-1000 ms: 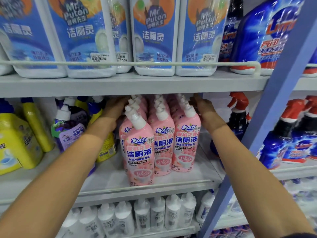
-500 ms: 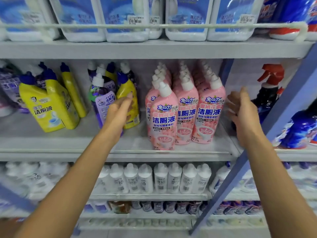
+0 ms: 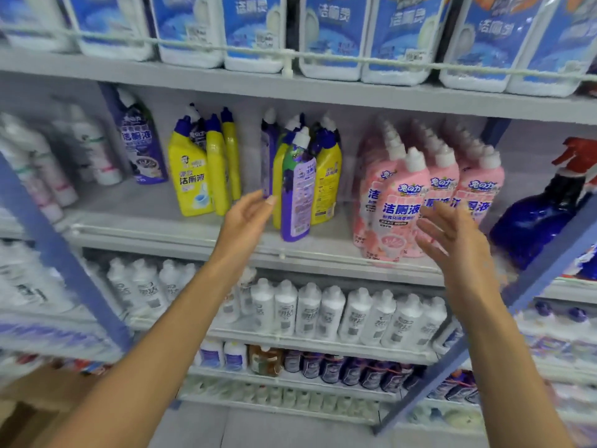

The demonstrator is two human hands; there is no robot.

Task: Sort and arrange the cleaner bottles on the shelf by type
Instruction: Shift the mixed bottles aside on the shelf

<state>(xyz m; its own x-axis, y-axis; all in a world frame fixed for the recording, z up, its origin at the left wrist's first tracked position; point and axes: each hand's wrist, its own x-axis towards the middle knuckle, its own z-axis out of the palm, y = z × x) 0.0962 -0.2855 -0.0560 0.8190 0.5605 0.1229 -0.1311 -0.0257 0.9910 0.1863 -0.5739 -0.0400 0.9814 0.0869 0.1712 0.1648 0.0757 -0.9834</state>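
Three files of pink bottles (image 3: 416, 202) stand packed together at the right end of the middle shelf (image 3: 336, 236), labels forward, so that type looks sorted. Left of them the job is plainly unfinished. A tight cluster mixes kinds: a purple bottle (image 3: 297, 195) stands at its front, yellow bottles (image 3: 328, 179) press in beside it, and more purple ones show behind. Further left is a second yellow group (image 3: 190, 179) with a dark-bodied bottle poking up among it. Beyond that come a separate purple bottle (image 3: 139, 147) and some white bottles (image 3: 93, 150), too blurred to read. On this showing, purple and yellow each need gathering into one block, so perhaps half the shelf is left to do.

Both hands are empty. The left hand (image 3: 247, 218) is raised with its fingers loose and nearly straight. Its fingertips are just beside the left flank of the mixed cluster, level with the front purple bottle's label; whether they touch anything cannot be told. The right hand (image 3: 452, 234) is spread wide, fingers apart, in front of the lower labels of the pink bottles. It is blurred, so contact there is also uncertain.

The mixed cluster lies between the two hands, much nearer the left one, and its front purple bottle seems the likeliest to be taken next.
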